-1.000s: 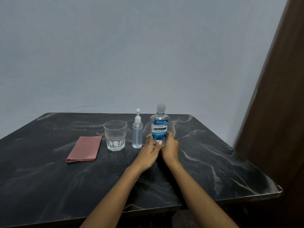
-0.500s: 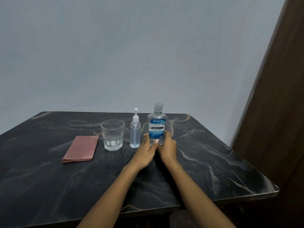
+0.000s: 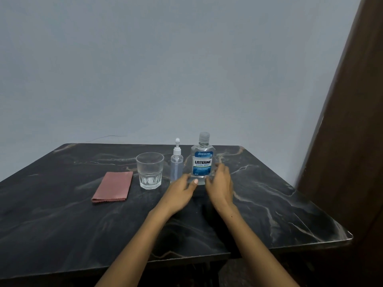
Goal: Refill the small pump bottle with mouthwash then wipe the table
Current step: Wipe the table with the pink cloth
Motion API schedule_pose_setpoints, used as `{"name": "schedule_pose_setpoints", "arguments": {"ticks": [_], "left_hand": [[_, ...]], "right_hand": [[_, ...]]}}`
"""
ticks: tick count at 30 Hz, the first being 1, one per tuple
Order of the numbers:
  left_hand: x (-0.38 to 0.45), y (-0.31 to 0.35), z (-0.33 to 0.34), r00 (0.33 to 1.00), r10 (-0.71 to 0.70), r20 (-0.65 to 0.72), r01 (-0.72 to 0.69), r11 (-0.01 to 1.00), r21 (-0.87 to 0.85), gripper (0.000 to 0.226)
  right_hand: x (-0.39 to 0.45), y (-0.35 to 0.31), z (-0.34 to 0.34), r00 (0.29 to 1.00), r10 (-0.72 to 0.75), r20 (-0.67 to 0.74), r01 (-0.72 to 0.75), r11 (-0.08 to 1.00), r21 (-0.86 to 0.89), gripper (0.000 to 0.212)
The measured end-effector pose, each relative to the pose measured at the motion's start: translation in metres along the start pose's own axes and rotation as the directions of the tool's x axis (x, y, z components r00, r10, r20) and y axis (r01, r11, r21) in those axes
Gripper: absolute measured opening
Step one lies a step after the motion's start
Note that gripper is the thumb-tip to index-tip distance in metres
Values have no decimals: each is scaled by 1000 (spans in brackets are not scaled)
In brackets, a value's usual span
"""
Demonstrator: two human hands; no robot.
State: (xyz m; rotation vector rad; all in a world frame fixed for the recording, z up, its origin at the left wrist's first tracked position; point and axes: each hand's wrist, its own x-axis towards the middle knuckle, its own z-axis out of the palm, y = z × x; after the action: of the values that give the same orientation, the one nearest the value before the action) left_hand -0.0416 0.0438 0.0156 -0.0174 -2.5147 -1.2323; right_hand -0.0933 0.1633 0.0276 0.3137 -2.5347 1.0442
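**A:** Head view only. Dark marble-pattern table (image 3: 62, 224) is seen against a plain grey wall (image 3: 165, 69). Four items are lined up left to right: folded pink cloth (image 3: 113, 186), empty clear glass (image 3: 149, 170), small pump bottle (image 3: 176, 164), mouthwash bottle (image 3: 203, 158).

**B:** Bottle states?

**A:** Both are stood upright, caps on. Pump bottle is placed between glass and mouthwash bottle, just beside each, no contact seen. Mouthwash label is turned toward the camera. Cloth is laid flat, apart from the glass.

**B:** Hands?

**A:** Left hand (image 3: 180, 193) is set at the lower left of the mouthwash bottle, fingers loosely extended, thumb tip at the bottle's base. Right hand (image 3: 220, 185) is set at the lower right, fingers lightly bent along the bottle's side. Bottle is flanked by both. Actual contact can't be confirmed; edges are motion-blurred. No closed grip is seen on either side.

**B:** Anything else?

**A:** Brown wooden panel (image 3: 352, 141) is seen along the right edge, beside the table.
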Motion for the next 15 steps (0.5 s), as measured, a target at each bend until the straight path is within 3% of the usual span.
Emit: {"name": "schedule_pose_setpoints", "arguments": {"ticks": [3, 7, 11, 15], "left_hand": [[-31, -10, -39, 991, 80, -103, -79, 997, 18, 30], [-77, -44, -102, 948, 105, -302, -97, 994, 43, 20], [-102, -78, -146, 874, 19, -485, 4, 999, 46, 20], [-101, -97, -153, 833, -46, -552, 59, 998, 5, 24]], "right_hand": [[-6, -20, -15, 990, -111, 88, 120, 987, -103, 34], [-33, -59, -10, 932, -314, 183, 313, 949, 35, 22], [-52, -94, 34, 832, -459, 311, 451, 887, 103, 22], [-54, -130, 90, 704, -525, 477, 544, 832, 114, 37]]}}
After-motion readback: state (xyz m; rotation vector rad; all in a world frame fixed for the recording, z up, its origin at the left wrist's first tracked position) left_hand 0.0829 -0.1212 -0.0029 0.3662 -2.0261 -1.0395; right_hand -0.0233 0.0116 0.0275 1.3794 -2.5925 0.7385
